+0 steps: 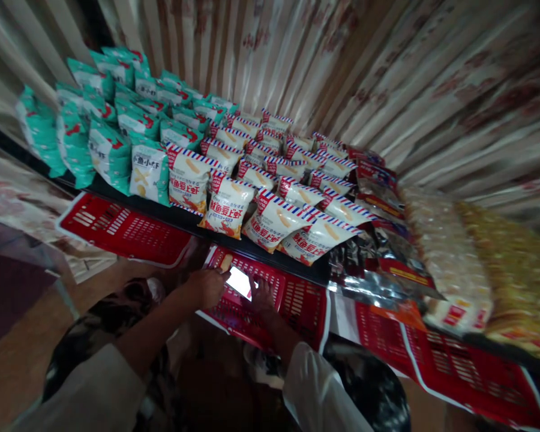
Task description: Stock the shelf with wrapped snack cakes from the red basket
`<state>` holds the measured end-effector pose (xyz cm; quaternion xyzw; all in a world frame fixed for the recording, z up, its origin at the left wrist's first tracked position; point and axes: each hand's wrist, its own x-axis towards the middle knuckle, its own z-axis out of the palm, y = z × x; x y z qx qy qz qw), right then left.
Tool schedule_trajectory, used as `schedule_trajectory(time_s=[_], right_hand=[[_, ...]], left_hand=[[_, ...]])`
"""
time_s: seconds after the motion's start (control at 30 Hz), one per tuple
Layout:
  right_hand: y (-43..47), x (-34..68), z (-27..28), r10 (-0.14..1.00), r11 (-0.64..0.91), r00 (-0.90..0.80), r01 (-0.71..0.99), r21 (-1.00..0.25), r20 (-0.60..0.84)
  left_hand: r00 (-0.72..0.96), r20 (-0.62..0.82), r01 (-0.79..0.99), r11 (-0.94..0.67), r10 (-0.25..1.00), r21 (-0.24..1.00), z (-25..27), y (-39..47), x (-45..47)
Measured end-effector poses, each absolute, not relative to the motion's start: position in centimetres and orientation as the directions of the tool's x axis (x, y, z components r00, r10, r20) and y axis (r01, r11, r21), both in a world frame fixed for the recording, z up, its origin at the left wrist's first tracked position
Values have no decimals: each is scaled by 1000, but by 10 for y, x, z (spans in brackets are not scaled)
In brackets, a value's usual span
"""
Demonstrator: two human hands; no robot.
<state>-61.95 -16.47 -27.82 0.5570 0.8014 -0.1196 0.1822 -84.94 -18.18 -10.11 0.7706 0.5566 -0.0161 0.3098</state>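
My left hand [206, 285] and my right hand [263, 295] both hold a phone [240, 281] with a bright lit screen, low in the head view. The phone hangs over a red plastic basket [297, 300] that sits below a dark shelf edge [193, 223]. Just above the hands, white snack bags with red and blue striped tops [227, 207] lean in rows on the shelf. Teal and white snack bags [110, 153] fill the shelf's left part.
Another red basket [121, 231] lies at the left under the shelf, and more red baskets [468, 372] at the right. Silver and red foil packs [378, 252], pale bagged snacks [445, 258] and yellow ones [517, 282] lie on the right. A striped floral curtain [387, 72] hangs behind.
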Motion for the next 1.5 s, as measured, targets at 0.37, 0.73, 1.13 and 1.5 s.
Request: schedule_trajectory(time_s=[0.37,0.73,1.13,1.5], right_hand=[[-162,-636,-235,919,368,-395,850,-376,7],[-183,-678,-119,678,724,-619,473,-502,395],[-138,-731,-48,594,803,-653,442,-400,470],[-140,-744,-43,528,847,-705,398,-352,474]], left_hand=[[176,-243,910,-63,954,410,-76,-185,-845],[-421,425,731,22,801,682,-71,-194,-837],[-449,434,661,-37,781,750,-65,-175,-842],[-565,553,725,48,613,687,-54,-161,-884]])
